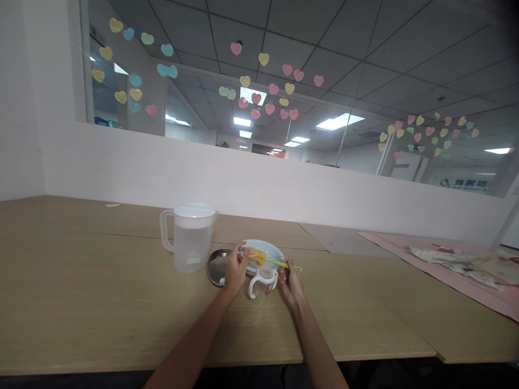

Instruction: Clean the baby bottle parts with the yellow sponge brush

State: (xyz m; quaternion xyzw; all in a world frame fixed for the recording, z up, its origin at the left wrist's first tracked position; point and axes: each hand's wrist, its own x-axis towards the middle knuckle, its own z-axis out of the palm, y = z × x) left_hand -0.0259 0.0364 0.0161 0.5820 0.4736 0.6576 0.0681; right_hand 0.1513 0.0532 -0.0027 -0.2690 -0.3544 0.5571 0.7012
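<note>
My right hand (291, 283) is closed on the green handle of a bottle brush (260, 256), which lies nearly level with its yellow sponge head to the left. The fingers of my left hand (237, 268) are closed about the tip of that sponge head. Just below the brush, a clear baby bottle (263, 292) with a white collar and two white side handles stands on the table. Behind the brush is a pale oval bowl (272, 249), partly covered by my hands. A round metal dish (214, 266) sits left of my left hand, which hides its right side.
A lidded translucent pitcher (191, 246) with water in it stands left of the dish. Far right, a pink cloth (440, 270) carries plastic packets (458, 262). A small flat pale piece (113, 205) lies at the back left. A white wall (194, 167) with a window rises behind the table (121, 308).
</note>
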